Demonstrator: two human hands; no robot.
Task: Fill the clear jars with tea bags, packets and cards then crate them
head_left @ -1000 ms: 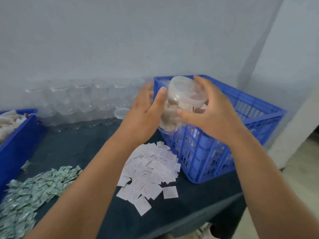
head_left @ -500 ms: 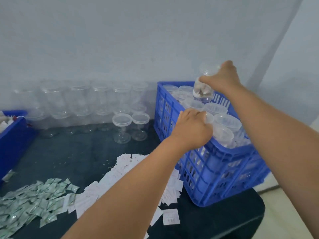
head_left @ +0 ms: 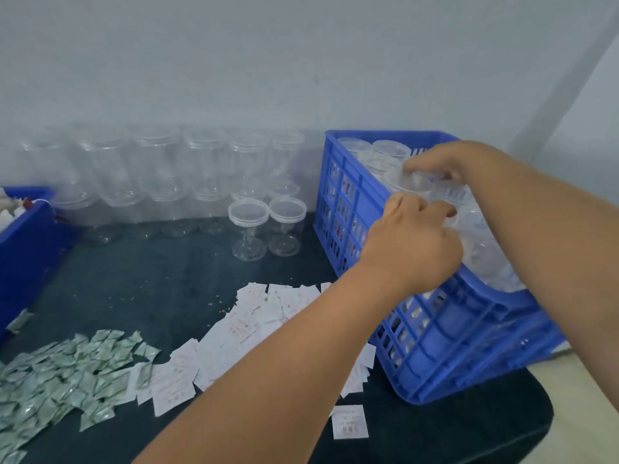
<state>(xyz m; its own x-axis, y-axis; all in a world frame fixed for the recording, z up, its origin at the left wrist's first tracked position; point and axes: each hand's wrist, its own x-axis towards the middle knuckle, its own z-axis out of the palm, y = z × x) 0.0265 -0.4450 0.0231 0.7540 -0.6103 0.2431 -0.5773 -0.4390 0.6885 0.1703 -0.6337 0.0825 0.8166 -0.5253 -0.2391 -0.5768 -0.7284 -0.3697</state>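
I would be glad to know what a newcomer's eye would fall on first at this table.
Most likely the blue crate at the right, packed with lidded jars, with the left hand and right hand on them. Next, the stacked empty jars along the wall, and the white cards and green packets strewn on the dark table in front.
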